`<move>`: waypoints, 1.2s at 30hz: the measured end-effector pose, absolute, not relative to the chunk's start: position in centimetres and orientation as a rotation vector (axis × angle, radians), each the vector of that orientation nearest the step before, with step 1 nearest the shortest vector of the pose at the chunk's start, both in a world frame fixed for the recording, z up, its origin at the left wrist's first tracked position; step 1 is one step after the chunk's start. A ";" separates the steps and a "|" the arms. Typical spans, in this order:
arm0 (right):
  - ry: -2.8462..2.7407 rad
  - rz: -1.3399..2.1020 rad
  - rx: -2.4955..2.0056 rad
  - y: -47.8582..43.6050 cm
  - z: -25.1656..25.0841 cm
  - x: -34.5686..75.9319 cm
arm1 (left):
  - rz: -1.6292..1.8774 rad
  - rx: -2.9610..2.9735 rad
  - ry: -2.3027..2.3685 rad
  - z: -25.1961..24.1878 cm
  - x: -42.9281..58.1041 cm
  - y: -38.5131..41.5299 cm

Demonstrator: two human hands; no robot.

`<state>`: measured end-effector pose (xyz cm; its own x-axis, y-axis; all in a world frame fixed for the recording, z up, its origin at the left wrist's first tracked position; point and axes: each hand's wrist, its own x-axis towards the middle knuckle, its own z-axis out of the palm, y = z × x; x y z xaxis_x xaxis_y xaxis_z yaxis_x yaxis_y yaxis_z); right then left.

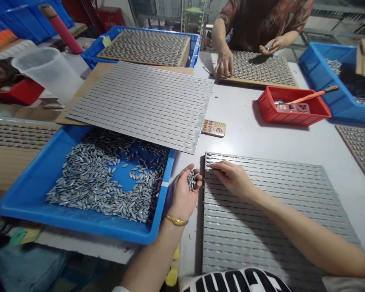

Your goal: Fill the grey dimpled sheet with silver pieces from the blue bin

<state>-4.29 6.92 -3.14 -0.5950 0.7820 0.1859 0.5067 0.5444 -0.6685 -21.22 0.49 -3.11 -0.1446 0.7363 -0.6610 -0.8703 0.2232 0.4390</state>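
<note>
Two ridged sheets are laid out: the lower sheet [280, 219] at lower right, the central sheet [140, 105] overlapping the blue tray [79, 226] at lower left. Grey pieces [192, 180] are cupped in the left hand [182, 198]; the right hand [231, 178] is held narrow on that sheet.

The left hand [182, 196] sits low at centre frame, palm up and cupped, its fingers curled inward. The right hand [232, 177] lies palm down just beside it, fingertips [213, 164] drawn together, its bare forearm [304, 231] reaching in from the lower right.
</note>
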 end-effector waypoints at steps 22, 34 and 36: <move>-2.523 0.482 -1.098 7.1 -3.6 -5.2 | 1.338 0.095 1.010 -3.1 -21.2 0.0; -2.095 1.404 -1.070 6.6 -0.9 -5.6 | 1.284 0.295 1.063 -2.3 -20.8 -0.7; -2.186 1.206 -1.075 6.7 -1.1 -5.1 | 1.310 0.206 1.065 -2.2 -20.9 -0.9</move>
